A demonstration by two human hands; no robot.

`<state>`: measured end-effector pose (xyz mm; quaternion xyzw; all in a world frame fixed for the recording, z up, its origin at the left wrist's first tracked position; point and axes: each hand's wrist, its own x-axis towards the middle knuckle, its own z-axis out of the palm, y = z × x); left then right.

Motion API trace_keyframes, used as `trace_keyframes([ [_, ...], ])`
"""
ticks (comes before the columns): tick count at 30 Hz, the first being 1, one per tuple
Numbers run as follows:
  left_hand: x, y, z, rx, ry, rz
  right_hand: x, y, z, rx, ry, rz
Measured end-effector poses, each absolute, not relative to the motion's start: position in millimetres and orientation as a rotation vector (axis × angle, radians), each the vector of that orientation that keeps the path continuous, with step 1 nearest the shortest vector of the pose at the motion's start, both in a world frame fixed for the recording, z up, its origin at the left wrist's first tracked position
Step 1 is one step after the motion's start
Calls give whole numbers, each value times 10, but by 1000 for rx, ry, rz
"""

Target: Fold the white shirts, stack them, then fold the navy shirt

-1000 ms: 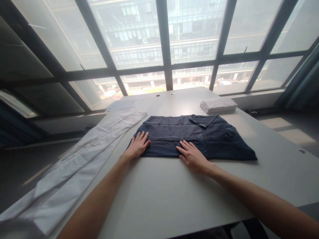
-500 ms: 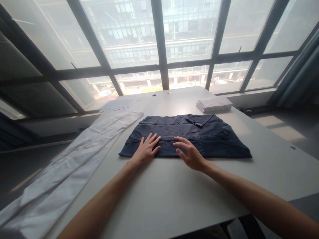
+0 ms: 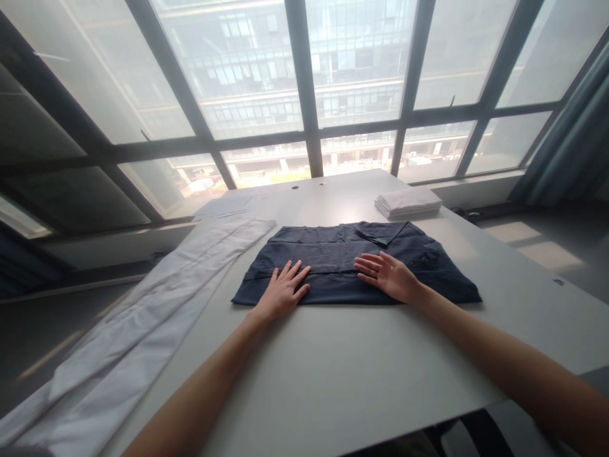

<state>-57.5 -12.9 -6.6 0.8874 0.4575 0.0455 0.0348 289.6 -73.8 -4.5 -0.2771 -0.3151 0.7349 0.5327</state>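
A dark navy shirt [image 3: 333, 254] lies folded flat in the middle of a light grey table [image 3: 333, 368], collar toward the right. My left hand [image 3: 283, 292] rests flat on its near left part, fingers spread. My right hand [image 3: 387, 276] lies flat on the near right part of the shirt, fingers pointing left. Neither hand grips anything.
A long white cloth [image 3: 143, 324] runs along the table's left edge and hangs off the near corner. A stack of folded white cloths [image 3: 408, 202] sits at the far right. Large windows stand behind the table. The floor drops away on both sides.
My left hand slid right along the shirt's near edge. My right hand lifted, then moved right and farther onto the shirt, and now lies flat on it.
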Motion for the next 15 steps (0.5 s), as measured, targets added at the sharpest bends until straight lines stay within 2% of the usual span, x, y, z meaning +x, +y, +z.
trace_keyframes([
  [5,-588,-113,-78,2722,1410,137,3442,-908,-76,-727,-848,1738],
  [15,-615,-45,-136,2690,1436,259,4340,-1252,-161,-963,-904,1448],
])
